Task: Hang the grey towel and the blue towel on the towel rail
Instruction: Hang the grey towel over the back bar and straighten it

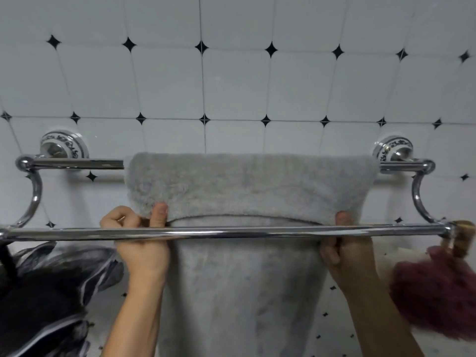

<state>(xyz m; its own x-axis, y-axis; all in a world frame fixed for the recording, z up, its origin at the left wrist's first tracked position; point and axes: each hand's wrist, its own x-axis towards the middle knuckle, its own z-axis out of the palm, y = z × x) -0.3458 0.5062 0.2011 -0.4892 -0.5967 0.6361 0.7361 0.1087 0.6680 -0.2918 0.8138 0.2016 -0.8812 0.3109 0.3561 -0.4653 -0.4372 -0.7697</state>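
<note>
Nearest, two bare forearms rise from the bottom edge. At the near left hangs a dark cloth (51, 292) with pale stripes, and at the near right a fuzzy dark-red thing (435, 292) hangs from the right end of the front bar; what it is cannot be told.

The towel rail (231, 232) has two chrome bars, a near one running right across and a far one (77, 163) close to the wall, joined by curved arms at each end. Both hands reach up behind the near bar. The left hand (141, 243) is closed on the lower left corner of the grey towel (244, 184), thumb pressed on the front of the cloth and fingers curled behind it. The right hand (345, 253) pinches the lower right corner the same way, its thumb tip showing just above the near bar.

The grey towel is draped over the far bar, toward its right part. Its short front flap hangs down to the hands, and the longer part falls behind the near bar to the bottom of the view.

Farthest is the wall (231, 86) of white tiles with small black diamonds, bearing the two round patterned mounts (64, 145) of the rail.
</note>
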